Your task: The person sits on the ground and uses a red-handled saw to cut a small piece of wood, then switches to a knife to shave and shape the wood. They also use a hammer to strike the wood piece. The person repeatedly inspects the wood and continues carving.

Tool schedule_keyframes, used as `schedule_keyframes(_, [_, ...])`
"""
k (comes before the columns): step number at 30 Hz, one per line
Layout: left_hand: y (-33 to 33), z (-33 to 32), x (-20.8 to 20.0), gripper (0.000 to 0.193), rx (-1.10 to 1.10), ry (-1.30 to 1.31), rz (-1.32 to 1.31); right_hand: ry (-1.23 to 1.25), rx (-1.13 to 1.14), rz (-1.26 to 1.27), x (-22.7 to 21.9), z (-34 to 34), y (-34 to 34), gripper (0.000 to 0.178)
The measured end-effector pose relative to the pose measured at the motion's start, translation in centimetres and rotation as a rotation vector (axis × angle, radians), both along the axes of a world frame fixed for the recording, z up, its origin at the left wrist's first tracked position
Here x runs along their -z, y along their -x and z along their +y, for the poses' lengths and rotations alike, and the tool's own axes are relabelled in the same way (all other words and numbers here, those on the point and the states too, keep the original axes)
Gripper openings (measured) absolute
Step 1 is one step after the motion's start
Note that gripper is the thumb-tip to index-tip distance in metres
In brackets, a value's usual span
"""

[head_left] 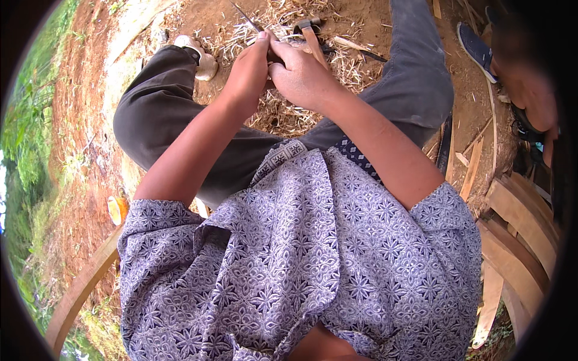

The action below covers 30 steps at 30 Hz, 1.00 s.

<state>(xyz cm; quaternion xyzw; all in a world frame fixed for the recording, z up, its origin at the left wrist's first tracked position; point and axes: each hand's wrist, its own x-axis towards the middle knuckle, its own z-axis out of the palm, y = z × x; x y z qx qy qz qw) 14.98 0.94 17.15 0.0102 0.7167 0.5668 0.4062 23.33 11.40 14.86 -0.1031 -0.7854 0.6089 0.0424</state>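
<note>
My left hand (248,69) and my right hand (299,77) meet in front of me, fingers closed and thumbs side by side near the top. Out of them, up and to the left, sticks the thin, pointed dark blade of what looks like a knife (248,18). Its dark lower part passes between my palms, mostly hidden by the fingers. Just beyond my right hand, a hammer (309,27) with a dark head and a wooden handle rests among pale wood shavings (349,71).
My bent legs in dark trousers (158,108) frame the shavings. A person's dark shoe (475,51) is at the upper right. Curved wooden pieces (512,253) are stacked at my right. An orange container (118,210) and a curved wooden strip (84,292) lie on the left.
</note>
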Motion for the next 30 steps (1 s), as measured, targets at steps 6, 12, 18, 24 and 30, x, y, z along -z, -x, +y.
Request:
schedule_keyframes(6, [2.2, -1.4, -1.0, 0.046, 0.075, 0.141, 0.071, 0.338, -0.037, 0.005, 1.3, -1.0, -0.4, 0.081])
schedule_keyframes(12, [5.3, -2.9, -1.9, 0.051, 0.217, 0.378, 0.141, 0.355, 0.087, -0.258, 3.5, 7.1, -1.5, 0.041])
schedule_keyframes(18, [7.8, -2.4, -3.9, 0.052, 0.401, 0.632, 0.374, 0.127, 0.199, -0.441, 13.3, 9.7, -1.9, 0.037])
schedule_keyframes(24, [9.4, -1.6, -4.0, 0.055, 0.536, 0.705, 0.498, -0.233, 0.284, -0.358, 17.4, 6.4, -0.2, 0.050])
schedule_keyframes(30, [8.6, -1.5, -3.8, 0.055, 0.598, 0.698, 0.571, -0.233, 0.270, 0.211, 14.2, 3.0, 7.6, 0.058])
